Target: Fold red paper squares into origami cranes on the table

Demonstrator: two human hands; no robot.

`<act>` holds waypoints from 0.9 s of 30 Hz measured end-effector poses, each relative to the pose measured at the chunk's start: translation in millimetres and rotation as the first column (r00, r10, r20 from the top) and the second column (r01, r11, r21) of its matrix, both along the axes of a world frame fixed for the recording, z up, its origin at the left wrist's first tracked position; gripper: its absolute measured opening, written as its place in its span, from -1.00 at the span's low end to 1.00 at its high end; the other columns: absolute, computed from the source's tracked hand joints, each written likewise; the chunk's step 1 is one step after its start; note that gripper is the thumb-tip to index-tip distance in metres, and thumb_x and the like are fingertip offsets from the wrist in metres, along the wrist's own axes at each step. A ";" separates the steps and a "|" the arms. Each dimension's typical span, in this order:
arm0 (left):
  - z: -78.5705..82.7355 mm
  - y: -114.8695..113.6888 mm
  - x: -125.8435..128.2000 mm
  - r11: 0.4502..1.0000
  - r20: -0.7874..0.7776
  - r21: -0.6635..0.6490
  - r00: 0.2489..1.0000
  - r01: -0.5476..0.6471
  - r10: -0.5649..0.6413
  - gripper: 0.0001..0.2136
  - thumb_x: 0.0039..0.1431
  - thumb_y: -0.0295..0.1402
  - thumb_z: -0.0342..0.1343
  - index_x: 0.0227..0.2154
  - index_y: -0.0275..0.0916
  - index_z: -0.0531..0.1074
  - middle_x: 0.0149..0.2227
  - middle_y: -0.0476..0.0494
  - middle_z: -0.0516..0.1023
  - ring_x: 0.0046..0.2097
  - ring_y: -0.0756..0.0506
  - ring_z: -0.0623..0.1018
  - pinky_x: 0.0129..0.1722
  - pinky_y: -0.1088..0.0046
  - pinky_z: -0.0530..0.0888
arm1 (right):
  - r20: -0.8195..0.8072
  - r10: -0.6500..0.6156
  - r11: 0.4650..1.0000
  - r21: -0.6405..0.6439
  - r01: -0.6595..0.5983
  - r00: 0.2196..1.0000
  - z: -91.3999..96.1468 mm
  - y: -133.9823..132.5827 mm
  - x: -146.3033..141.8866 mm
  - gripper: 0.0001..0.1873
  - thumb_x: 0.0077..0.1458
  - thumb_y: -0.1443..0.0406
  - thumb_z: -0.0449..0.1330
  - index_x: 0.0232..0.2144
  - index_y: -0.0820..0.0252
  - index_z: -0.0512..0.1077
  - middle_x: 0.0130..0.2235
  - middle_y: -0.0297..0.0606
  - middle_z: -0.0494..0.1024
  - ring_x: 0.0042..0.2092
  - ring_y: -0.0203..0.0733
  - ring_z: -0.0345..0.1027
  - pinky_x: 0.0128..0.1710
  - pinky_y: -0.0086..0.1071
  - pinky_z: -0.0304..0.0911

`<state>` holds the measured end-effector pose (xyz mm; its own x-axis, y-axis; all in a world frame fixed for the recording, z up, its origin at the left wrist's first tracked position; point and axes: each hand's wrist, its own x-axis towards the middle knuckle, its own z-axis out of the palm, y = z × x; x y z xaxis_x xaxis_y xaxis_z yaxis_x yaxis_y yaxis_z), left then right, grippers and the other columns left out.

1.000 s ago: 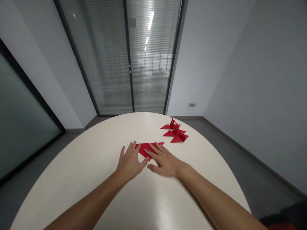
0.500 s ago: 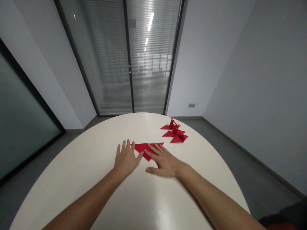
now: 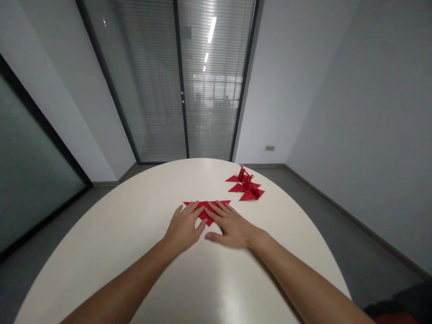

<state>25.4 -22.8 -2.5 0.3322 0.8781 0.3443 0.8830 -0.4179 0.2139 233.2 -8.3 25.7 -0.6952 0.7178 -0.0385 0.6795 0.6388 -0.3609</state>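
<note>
A flat red paper triangle [image 3: 206,207] lies on the white round table [image 3: 141,225]. My left hand [image 3: 184,227] rests palm down on its left half, fingers stretched out over the paper. My right hand [image 3: 228,225] lies flat on its right half, fingers spread and pointing up-left, thumb on the table beside the paper's lower tip. Both hands press the paper; neither grips it.
Several folded red paper cranes [image 3: 247,185] stand in a cluster beyond my right hand. The table's far edge curves just behind them. Glass doors with blinds [image 3: 182,90] fill the back wall, with grey floor around the table.
My left hand slid right from the table beside the paper onto the triangle's left half. My right hand has stayed put.
</note>
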 end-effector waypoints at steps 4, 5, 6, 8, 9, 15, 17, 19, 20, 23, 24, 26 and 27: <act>3.0 -3.1 0.1 0.999 -0.055 -0.024 0.998 -0.038 0.037 -0.60 0.32 -0.24 0.02 0.19 -0.14 0.38 0.28 -0.29 0.36 0.30 -0.31 0.34 0.26 -0.17 0.22 | 0.043 -0.112 0.993 0.028 0.110 0.993 -4.9 0.9 2.0 -0.08 0.27 -0.24 -0.19 0.43 0.22 -0.09 0.44 -0.03 -0.11 0.46 0.19 -0.35 0.41 0.07 -0.33; 3.5 -3.8 0.3 0.999 -0.061 -0.025 0.997 -0.041 0.039 -0.59 0.33 -0.23 0.02 0.20 -0.13 0.38 0.28 -0.29 0.36 0.30 -0.31 0.34 0.26 -0.17 0.21 | 0.054 -0.147 0.988 0.047 0.145 0.988 -6.0 1.5 3.0 -0.09 0.29 -0.22 -0.20 0.42 0.26 -0.08 0.44 0.00 -0.11 0.45 0.20 -0.34 0.40 0.07 -0.30; 3.7 -4.3 0.5 0.999 -0.063 -0.025 0.997 -0.040 0.039 -0.59 0.34 -0.21 0.01 0.20 -0.13 0.38 0.28 -0.29 0.36 0.30 -0.31 0.34 0.27 -0.17 0.20 | 0.063 -0.176 0.983 0.071 0.171 0.982 -6.3 2.0 4.0 -0.10 0.30 -0.20 -0.20 0.42 0.30 -0.06 0.43 0.03 -0.09 0.45 0.22 -0.30 0.39 0.08 -0.27; 3.3 -4.2 0.9 0.999 -0.063 -0.015 0.997 -0.038 0.037 -0.58 0.36 -0.15 -0.02 0.19 -0.15 0.39 0.27 -0.30 0.37 0.30 -0.31 0.34 0.28 -0.18 0.17 | 0.067 -0.201 0.972 0.140 0.190 0.977 -4.0 2.9 5.7 -0.16 0.34 -0.13 -0.16 0.39 0.35 0.03 0.41 0.10 0.00 0.43 0.25 -0.17 0.36 0.09 -0.16; 2.7 -3.6 0.8 0.999 -0.060 -0.006 0.997 -0.043 0.042 -0.58 0.36 -0.13 -0.04 0.17 -0.17 0.41 0.27 -0.30 0.38 0.29 -0.31 0.35 0.29 -0.18 0.16 | 0.061 -0.195 0.967 0.180 0.181 0.979 -1.3 3.1 6.3 -0.22 0.35 -0.09 -0.13 0.37 0.36 0.11 0.38 0.12 0.10 0.40 0.25 -0.06 0.34 0.08 -0.10; 0.4 3.2 -4.2 0.994 -0.006 0.066 0.996 -0.090 0.091 -0.68 0.33 -0.25 0.01 -0.02 -0.25 0.55 0.10 -0.33 0.51 0.13 -0.28 0.46 0.18 0.02 0.36 | -0.054 -0.064 0.958 0.275 0.077 0.996 19.3 2.5 6.0 -0.58 0.37 0.18 -0.03 -0.21 0.25 0.60 -0.20 -0.07 0.61 -0.13 -0.07 0.45 -0.10 -0.26 0.29; 1.1 4.5 -6.2 0.994 0.007 0.072 0.996 -0.087 0.087 -0.71 0.30 -0.32 0.03 -0.04 -0.26 0.56 0.03 -0.31 0.54 0.05 -0.26 0.48 0.10 0.08 0.43 | -0.104 0.000 0.968 0.249 0.026 0.995 20.0 2.5 6.0 -0.63 0.34 0.23 0.02 -0.30 0.21 0.60 -0.30 -0.15 0.60 -0.22 -0.12 0.44 -0.20 -0.31 0.29; 2.5 5.0 -7.2 0.993 0.005 0.075 0.996 -0.088 0.088 -0.72 0.30 -0.34 0.02 -0.06 -0.24 0.57 -0.04 -0.28 0.55 0.00 -0.26 0.48 0.03 0.11 0.46 | -0.158 0.109 0.976 0.205 -0.075 0.981 17.8 2.6 6.0 -0.74 0.28 0.28 0.10 -0.28 0.17 0.61 -0.30 -0.20 0.61 -0.21 -0.13 0.44 -0.17 -0.32 0.30; 3.3 5.1 -7.4 0.993 0.003 0.077 0.996 -0.088 0.088 -0.73 0.31 -0.34 0.00 -0.09 -0.23 0.58 -0.07 -0.26 0.56 -0.02 -0.25 0.49 0.01 0.12 0.46 | -0.189 0.165 0.975 0.180 -0.132 0.968 16.2 2.6 5.9 -0.78 0.24 0.30 0.14 -0.25 0.14 0.61 -0.27 -0.22 0.63 -0.18 -0.13 0.45 -0.13 -0.31 0.31; 6.0 5.0 -7.3 0.996 0.012 0.067 0.998 -0.061 0.060 -0.73 0.32 -0.31 -0.01 -0.14 -0.21 0.59 -0.11 -0.24 0.57 -0.05 -0.23 0.51 0.00 0.13 0.46 | -0.282 0.269 0.963 0.106 -0.249 0.921 11.6 2.4 4.6 -0.75 0.18 0.34 0.18 -0.14 0.09 0.61 -0.16 -0.25 0.66 -0.09 -0.13 0.47 0.00 -0.28 0.30; 6.9 4.8 -7.3 0.997 0.020 0.060 0.999 -0.041 0.040 -0.74 0.31 -0.30 0.00 -0.13 -0.21 0.58 -0.09 -0.24 0.57 -0.04 -0.23 0.51 0.02 0.12 0.46 | -0.301 0.279 0.960 0.092 -0.264 0.912 10.4 2.6 4.1 -0.74 0.18 0.35 0.18 -0.13 0.09 0.60 -0.15 -0.26 0.66 -0.08 -0.14 0.47 0.02 -0.28 0.30; 8.4 3.8 -7.5 0.999 0.033 0.042 0.999 0.009 -0.010 -0.74 0.27 -0.29 0.05 -0.09 -0.22 0.57 -0.02 -0.24 0.57 0.01 -0.25 0.52 0.11 0.06 0.40 | -0.317 0.267 0.964 0.092 -0.251 0.910 8.5 4.0 3.6 -0.74 0.18 0.36 0.17 -0.13 0.10 0.60 -0.16 -0.26 0.66 -0.09 -0.14 0.48 0.03 -0.27 0.30; 9.0 2.9 -7.8 0.999 0.040 0.032 0.999 0.034 -0.036 -0.74 0.26 -0.29 0.07 -0.08 -0.23 0.56 0.00 -0.24 0.57 0.03 -0.25 0.52 0.17 0.02 0.36 | -0.320 0.248 0.968 0.110 -0.224 0.914 7.7 5.3 4.0 -0.74 0.18 0.37 0.17 -0.13 0.11 0.59 -0.16 -0.25 0.65 -0.08 -0.14 0.47 0.04 -0.26 0.30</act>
<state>17.6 -19.9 6.5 0.3476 0.8548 0.3853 0.8585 -0.4554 0.2357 237.2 -3.0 33.4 -0.8093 0.5239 0.2657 0.3564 0.7975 -0.4868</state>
